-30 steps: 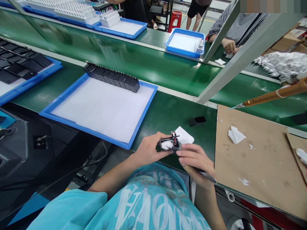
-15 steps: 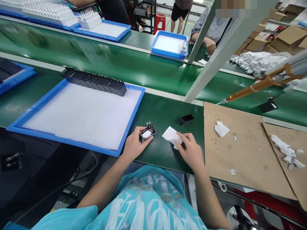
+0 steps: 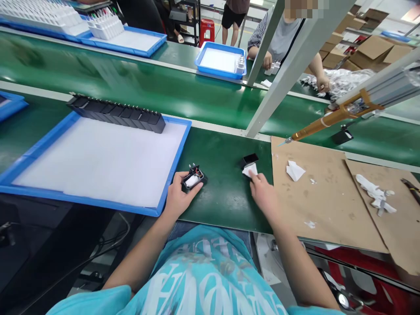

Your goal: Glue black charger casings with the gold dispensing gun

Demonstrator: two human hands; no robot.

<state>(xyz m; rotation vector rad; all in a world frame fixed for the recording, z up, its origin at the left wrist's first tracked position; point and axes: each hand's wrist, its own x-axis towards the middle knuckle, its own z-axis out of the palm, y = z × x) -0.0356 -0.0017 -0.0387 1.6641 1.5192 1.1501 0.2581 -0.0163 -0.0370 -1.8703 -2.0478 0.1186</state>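
Observation:
Between the thumb and fingers of my left hand (image 3: 180, 195) is a small black case (image 3: 193, 178), open at the top, with a white piece and thin wires inside. My right hand (image 3: 263, 192) has its fingertips closed on a white paper piece (image 3: 250, 170). That paper lies against the near side of an empty-looking black box (image 3: 249, 159) on the green tabletop (image 3: 218, 197). Left of my left hand, a blue-rimmed tray (image 3: 175, 168) bears a row of black cases (image 3: 118, 114) along its far edge.
Brown cardboard (image 3: 323, 205) at the right bears crumpled white scraps (image 3: 295, 171) and pliers (image 3: 411, 188). An orange-and-metal tool (image 3: 320, 127) hangs above its far edge. A slanted metal post (image 3: 282, 74) rises behind the tabletop. Across the line, a person's hands (image 3: 323, 83) handle white parts.
My right hand has moved away from me with the white paper, up to the black box. My left hand still holds the case. The camera view has shifted slightly to the right.

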